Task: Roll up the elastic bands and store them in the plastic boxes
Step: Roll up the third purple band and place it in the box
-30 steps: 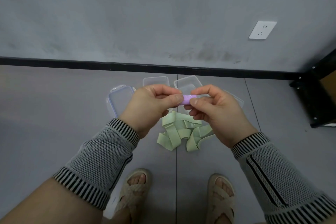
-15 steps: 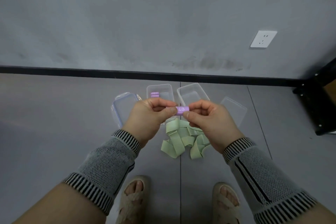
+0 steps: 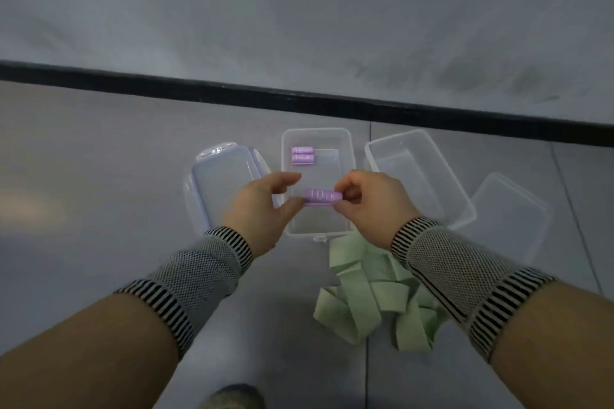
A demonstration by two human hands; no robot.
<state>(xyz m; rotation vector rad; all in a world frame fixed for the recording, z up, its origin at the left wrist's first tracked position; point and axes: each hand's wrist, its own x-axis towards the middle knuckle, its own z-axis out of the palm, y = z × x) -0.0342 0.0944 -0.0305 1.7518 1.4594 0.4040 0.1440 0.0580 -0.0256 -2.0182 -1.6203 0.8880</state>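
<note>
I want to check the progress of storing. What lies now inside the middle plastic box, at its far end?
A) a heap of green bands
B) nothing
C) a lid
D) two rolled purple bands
D: two rolled purple bands lie side by side at the far end of the middle plastic box.

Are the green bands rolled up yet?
No. The green bands lie in a loose tangled heap on the floor, outside both boxes.

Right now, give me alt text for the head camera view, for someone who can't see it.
Two hands, left and right, pinch a rolled purple elastic band over an open clear plastic box that already holds rolled purple bands. A second box sits empty to the right, two lids flank them, and loose green bands lie on the floor.
</note>
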